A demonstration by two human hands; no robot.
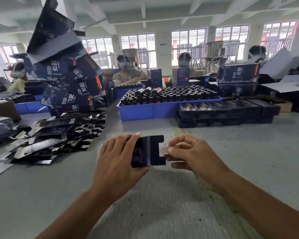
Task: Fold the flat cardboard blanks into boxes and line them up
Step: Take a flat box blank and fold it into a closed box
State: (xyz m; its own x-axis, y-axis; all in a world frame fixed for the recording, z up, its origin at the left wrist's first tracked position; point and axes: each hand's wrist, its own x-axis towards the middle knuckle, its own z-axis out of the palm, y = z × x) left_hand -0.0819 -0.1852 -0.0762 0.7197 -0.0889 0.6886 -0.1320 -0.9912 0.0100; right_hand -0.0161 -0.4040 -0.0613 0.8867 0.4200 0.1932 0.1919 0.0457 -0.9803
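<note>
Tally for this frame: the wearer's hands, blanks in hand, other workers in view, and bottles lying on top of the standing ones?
Hands: 2, left hand and right hand
Cardboard blank, held by both: 1
Other workers: 4
Lying bottles: 3
Total: 10

- On the dark cartons piled up at your left (71, 80), white characters read 温泉 beside 苗浴.
- The long dark carton at the far right (237, 73) shows you the same 温泉 苗浴; the one beneath it (238, 90) seems to repeat it, though blurred.
- The smaller print there is too small for you to read.
</note>
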